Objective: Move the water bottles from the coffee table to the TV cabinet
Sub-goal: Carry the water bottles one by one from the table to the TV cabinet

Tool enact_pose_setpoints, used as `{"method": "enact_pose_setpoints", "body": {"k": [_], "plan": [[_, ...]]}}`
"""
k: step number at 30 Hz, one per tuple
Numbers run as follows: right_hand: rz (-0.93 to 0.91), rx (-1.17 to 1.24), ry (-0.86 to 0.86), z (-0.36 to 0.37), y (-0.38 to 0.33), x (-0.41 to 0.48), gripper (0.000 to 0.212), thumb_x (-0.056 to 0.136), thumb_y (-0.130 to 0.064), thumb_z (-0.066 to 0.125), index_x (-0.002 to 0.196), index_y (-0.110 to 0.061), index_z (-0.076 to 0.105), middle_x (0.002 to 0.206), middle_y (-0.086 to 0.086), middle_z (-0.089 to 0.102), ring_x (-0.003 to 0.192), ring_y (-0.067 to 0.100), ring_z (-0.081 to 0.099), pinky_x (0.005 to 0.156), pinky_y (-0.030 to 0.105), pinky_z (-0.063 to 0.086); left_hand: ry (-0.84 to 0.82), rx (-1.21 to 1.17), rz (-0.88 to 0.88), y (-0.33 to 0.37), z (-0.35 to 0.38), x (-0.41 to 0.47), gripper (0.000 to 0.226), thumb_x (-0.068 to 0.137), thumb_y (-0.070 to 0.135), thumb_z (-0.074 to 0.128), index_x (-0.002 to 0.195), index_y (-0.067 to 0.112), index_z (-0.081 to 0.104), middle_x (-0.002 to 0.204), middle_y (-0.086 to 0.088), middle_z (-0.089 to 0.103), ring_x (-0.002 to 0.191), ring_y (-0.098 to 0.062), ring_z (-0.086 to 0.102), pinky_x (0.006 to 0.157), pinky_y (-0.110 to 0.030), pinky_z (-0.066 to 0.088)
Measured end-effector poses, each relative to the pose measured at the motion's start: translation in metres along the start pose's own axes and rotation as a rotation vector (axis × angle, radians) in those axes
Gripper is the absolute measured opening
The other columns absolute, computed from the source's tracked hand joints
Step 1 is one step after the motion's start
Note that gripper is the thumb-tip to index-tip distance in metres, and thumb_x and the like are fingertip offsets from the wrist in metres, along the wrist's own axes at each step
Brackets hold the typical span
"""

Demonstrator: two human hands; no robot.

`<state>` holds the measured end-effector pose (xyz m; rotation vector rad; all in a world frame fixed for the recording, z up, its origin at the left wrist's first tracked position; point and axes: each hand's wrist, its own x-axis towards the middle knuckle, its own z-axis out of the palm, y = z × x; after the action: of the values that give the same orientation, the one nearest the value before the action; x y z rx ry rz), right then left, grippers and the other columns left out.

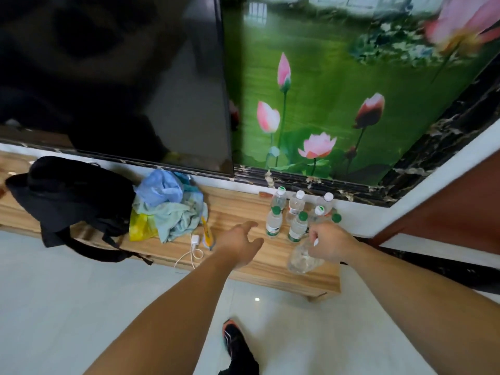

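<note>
Down by our feet we've got one black shoe (238, 345) with an orange trim on the pale tiled floor (67, 307), and both bare forearms stretch out from there toward the wooden TV cabinet (243, 207), which is basically our bench for this.

Our right hand (331, 243) is curled shut around a clear water bottle (303, 259), gripping it up near the neck. That bottle is tilted, its fat end hanging below and to the left of the hand, over the front edge of the bench. It's blurry, so we can't tell if it touches the wood.

Our left hand (240, 243) holds nothing, fingers spread apart and loose, hovering over the bench well left of the right hand.

Just beyond both hands, between them and the wall, stands a cluster of upright bottles (297, 212), some with green caps and some with white, packed close together. The nearest green-capped ones sit right beyond the right hand's knuckles.

Off to the left of the left hand we see a white charger with its cable (193, 246), then a heap of blue and teal cloth (167, 201), then a black backpack (73, 196). Above all that hangs a dark TV screen (113, 77), beside a lotus flower mural (324, 104).
</note>
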<state>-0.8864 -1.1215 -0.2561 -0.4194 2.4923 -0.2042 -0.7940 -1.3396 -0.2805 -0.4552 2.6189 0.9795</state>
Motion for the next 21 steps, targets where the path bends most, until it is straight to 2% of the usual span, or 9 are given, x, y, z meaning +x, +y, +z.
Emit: {"method": "enact_pose_setpoints", "body": {"k": [2,5,8,11,13,16,19,21], "plan": [[0.013,0.018,-0.004,0.001,-0.007,0.021,0.026,0.076,-0.027,0.071,0.072,-0.027,0.045,0.093,0.000,0.057,0.084,0.017,0.056,0.066,0.030,0.046,-0.037,-0.010,-0.003,-0.005,-0.006,0.018,0.052,0.090,0.045,0.052,0.139,0.033,0.040,0.141,-0.003,0.048,0.115,-0.025,0.053,0.095,-0.036,0.045],[0.026,0.014,-0.037,0.005,-0.015,0.046,0.029,0.074,-0.025,0.070,0.069,-0.029,0.042,0.091,0.000,0.056,0.086,0.019,0.055,0.069,0.031,0.048,-0.068,-0.026,-0.033,-0.014,-0.013,0.048,0.052,0.089,0.045,0.052,0.139,0.034,0.040,0.142,-0.002,0.045,0.116,-0.025,0.052,0.093,-0.033,0.045],[0.045,0.035,-0.051,0.019,-0.014,0.070,0.028,0.073,-0.022,0.070,0.069,-0.031,0.044,0.090,-0.002,0.052,0.084,0.019,0.054,0.063,0.028,0.044,-0.091,-0.003,-0.049,-0.022,-0.010,0.065,0.052,0.089,0.045,0.053,0.138,0.033,0.041,0.141,-0.003,0.047,0.115,-0.025,0.053,0.092,-0.031,0.043],[0.058,0.001,-0.114,0.037,-0.007,0.103,0.019,0.076,-0.025,0.068,0.081,-0.025,0.050,0.102,0.004,0.053,0.090,0.023,0.056,0.069,0.030,0.047,-0.094,0.001,-0.117,-0.033,0.002,0.083,0.051,0.088,0.047,0.051,0.137,0.036,0.041,0.139,-0.001,0.047,0.115,-0.024,0.053,0.094,-0.038,0.046],[0.063,-0.007,-0.135,0.045,-0.006,0.116,0.019,0.078,-0.024,0.067,0.090,-0.022,0.052,0.109,0.007,0.053,0.096,0.026,0.056,0.076,0.033,0.049,-0.103,-0.003,-0.139,-0.039,0.010,0.084,0.051,0.088,0.047,0.050,0.137,0.038,0.040,0.139,0.001,0.046,0.116,-0.023,0.052,0.095,-0.035,0.044],[0.056,0.011,-0.180,0.067,-0.002,0.137,0.026,0.080,-0.021,0.066,0.103,-0.018,0.054,0.119,0.009,0.049,0.105,0.028,0.055,0.086,0.034,0.050,-0.131,0.025,-0.179,-0.051,0.026,0.091,0.050,0.088,0.047,0.051,0.137,0.039,0.040,0.140,0.004,0.047,0.115,-0.018,0.053,0.088,-0.026,0.028],[0.047,0.029,-0.222,0.086,0.003,0.157,0.037,0.082,-0.017,0.063,0.117,-0.013,0.052,0.125,0.012,0.042,0.109,0.031,0.054,0.090,0.034,0.049,-0.155,-0.017,-0.217,-0.062,0.038,0.100,0.051,0.089,0.045,0.052,0.137,0.037,0.040,0.139,0.001,0.047,0.109,-0.020,0.056,0.087,-0.026,0.035],[0.051,0.042,-0.222,0.094,0.005,0.169,0.039,0.084,-0.015,0.060,0.122,-0.013,0.051,0.126,0.013,0.039,0.106,0.033,0.056,0.088,0.035,0.050,-0.148,-0.032,-0.223,-0.066,0.047,0.104,0.050,0.089,0.044,0.053,0.137,0.036,0.041,0.136,-0.001,0.049,0.112,-0.021,0.054,0.088,-0.026,0.034]]}}
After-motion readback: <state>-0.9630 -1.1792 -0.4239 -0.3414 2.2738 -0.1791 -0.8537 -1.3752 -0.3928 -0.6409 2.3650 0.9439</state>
